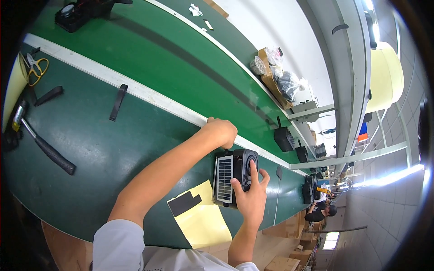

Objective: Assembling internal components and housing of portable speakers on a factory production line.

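Observation:
A black box-shaped speaker with a small solar panel (224, 179) on one side and a round speaker front stands on the dark green bench. My right hand (253, 194) grips it, thumb by the panel's edge and index finger on the round front. My left hand (219, 132) is curled at the speaker's far left corner, beside the white rail; its fingertips are hidden, and I cannot make out what they hold. A yellow paper sheet (205, 226) with a black adhesive piece (184, 203) on it lies just left of the speaker, at the bench's near edge.
A hammer (52, 153), scissors (37, 70) and black straps (119, 103) lie on the left of the bench. Beyond the white rail (158, 105) runs a green belt with another black device (284, 138). A cardboard tray (273, 86) holds bagged parts. A person (320, 211) is farther right.

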{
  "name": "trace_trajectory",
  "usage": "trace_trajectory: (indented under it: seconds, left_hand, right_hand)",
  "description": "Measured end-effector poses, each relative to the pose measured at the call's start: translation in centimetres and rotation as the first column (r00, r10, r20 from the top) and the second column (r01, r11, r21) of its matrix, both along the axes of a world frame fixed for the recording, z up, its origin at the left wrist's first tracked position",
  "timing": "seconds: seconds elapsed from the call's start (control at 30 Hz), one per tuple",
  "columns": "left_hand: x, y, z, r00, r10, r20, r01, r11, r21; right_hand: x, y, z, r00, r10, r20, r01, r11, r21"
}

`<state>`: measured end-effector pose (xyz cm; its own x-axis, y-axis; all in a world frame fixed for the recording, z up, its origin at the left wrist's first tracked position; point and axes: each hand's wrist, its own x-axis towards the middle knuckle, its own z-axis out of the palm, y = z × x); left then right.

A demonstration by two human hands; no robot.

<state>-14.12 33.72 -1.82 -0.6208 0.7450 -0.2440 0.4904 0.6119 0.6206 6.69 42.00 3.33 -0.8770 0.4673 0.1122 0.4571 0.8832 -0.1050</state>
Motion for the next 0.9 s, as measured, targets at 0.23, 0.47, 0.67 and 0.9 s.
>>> trace_trajectory:
  seconds: [0.23,0.47,0.67,0.9]
  left_hand:
    - [-0.1,0.1,-0.3,1.0,0.005,-0.002,-0.005,1.0,-0.001]
    - [0.0,0.3,-0.8,0.999,-0.002,-0.038,0.005,0.997,0.071]
    - [-0.1,-0.3,-1.9,0.976,-0.214,-0.036,0.214,0.92,0.328]
    - [1.5,0.0,-5.4,0.933,-0.135,-0.334,0.288,0.836,0.466]
  right_hand:
    - [0.3,1.0,-0.9,0.999,0.039,-0.008,-0.039,0.999,0.017]
    - [0.5,1.6,-1.6,0.995,0.101,-0.013,-0.1,0.994,0.036]
    - [0.3,3.1,-1.9,0.99,0.141,-0.01,-0.141,0.989,-0.05]
    - [0.9,6.6,-1.8,0.956,0.293,0.021,-0.293,0.956,-0.02]
